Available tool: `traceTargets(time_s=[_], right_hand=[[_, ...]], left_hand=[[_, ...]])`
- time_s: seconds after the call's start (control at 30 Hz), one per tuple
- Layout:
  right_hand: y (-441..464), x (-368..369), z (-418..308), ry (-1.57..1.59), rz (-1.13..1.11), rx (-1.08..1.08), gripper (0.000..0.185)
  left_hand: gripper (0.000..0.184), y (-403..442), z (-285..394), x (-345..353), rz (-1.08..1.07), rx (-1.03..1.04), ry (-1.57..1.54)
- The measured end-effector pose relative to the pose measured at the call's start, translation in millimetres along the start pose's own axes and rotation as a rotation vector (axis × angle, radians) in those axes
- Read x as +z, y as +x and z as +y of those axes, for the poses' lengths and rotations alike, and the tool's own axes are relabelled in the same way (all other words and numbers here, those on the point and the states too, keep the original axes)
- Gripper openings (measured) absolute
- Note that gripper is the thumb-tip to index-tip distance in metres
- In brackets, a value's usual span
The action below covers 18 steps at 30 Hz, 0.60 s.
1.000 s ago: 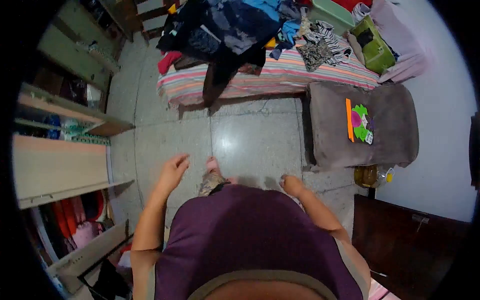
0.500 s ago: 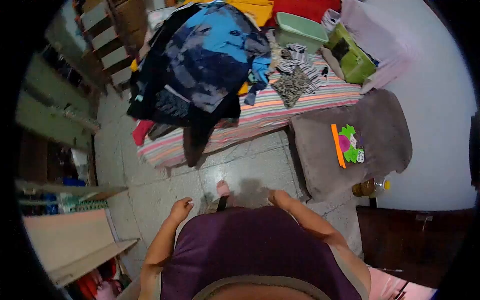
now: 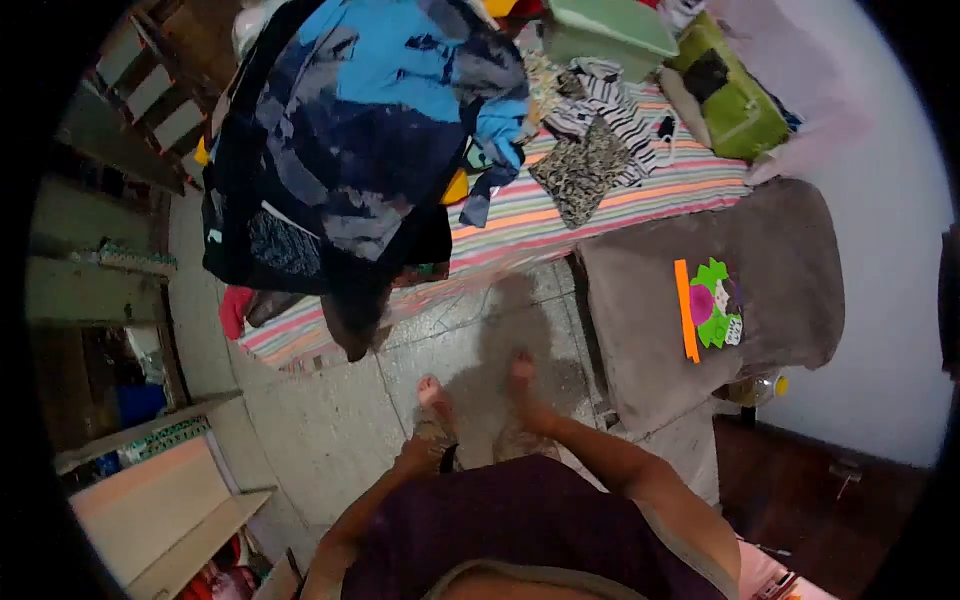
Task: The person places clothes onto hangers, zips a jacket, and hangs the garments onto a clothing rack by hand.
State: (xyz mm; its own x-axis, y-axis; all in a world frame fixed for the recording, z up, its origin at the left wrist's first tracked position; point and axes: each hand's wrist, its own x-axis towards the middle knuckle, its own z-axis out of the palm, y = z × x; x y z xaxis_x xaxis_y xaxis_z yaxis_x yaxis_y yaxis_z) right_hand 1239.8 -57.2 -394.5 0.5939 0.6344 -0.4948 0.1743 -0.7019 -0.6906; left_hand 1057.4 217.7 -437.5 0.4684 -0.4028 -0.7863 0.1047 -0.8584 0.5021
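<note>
1. Tiled floor (image 3: pixel 300 430) between pale shelving (image 3: pixel 150 500) and a striped bed (image 3: pixel 480 245).
2. On the bed, a dark-and-blue clothes heap (image 3: pixel 370 120), loose and unstacked, beside a patterned garment (image 3: pixel 583 170).
3. Left hand (image 3: pixel 415 458) by the left leg (image 3: pixel 437 425), right hand (image 3: pixel 540 419) by the right leg (image 3: pixel 515 443); fingers too blurred to tell; no object visible in either.
4. Heap apart from both hands; amount done or left, impossible to judge.

Clothes pile (image 3: pixel 370 130) blue/blk/grey – sheet (image 3: pixel 490 230) w/ multicol stripes – bin (image 3: pixel 612 45) pale grn, chair (image 3: pixel 640 310) grey-brn
</note>
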Motion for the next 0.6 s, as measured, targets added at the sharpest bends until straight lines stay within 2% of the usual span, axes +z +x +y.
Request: traceTargets(time_s=[0.07, 0.13, 0.23, 0.3, 0.37, 0.43, 0.53, 0.6], right_hand=[[28.8, -15.6, 22.2, -0.131, -0.067, -0.032, 0.031], [58.2, -37.9, 35.9, -0.260, -0.090, -0.055, 0.031], [97.0, -67.2, 47.8, -0.273, 0.000, -0.035, 0.030], [119.1, -72.3, 55.4, -0.243, 0.061, -0.029, 0.027], [143.8, -62.8, 75.2, -0.262, 0.048, -0.019, 0.028], [167.2, -41.8, 99.8, -0.309, -0.023, -0.021, 0.030], [201.0, -1.7, 139.2, -0.485, -0.197, -0.087, 0.033], [219.8, 25.3, 159.5, -0.654, -0.298, -0.195, 0.036]], left_hand=[[0.039, 35.8, -1.8, 32.9, -0.206, -0.112, -0.003], [0.045, 18.4, 29.5, 33.3, 0.023, -0.204, -0.112], [0.055, 3.8, 67.0, 17.7, 0.373, -0.337, -0.259], [0.060, 26.8, 40.1, 59.8, 0.353, -0.237, -0.175], [0.062, 45.5, 14.5, 90.5, 0.402, -0.276, -0.195], [0.060, 55.1, -0.9, 103.1, 0.498, -0.460, -0.311], [0.052, 34.6, 26.8, 11.0, 0.402, -0.698, -0.416], [0.046, 40.4, 12.3, 9.6, 0.481, -0.674, -0.437]])
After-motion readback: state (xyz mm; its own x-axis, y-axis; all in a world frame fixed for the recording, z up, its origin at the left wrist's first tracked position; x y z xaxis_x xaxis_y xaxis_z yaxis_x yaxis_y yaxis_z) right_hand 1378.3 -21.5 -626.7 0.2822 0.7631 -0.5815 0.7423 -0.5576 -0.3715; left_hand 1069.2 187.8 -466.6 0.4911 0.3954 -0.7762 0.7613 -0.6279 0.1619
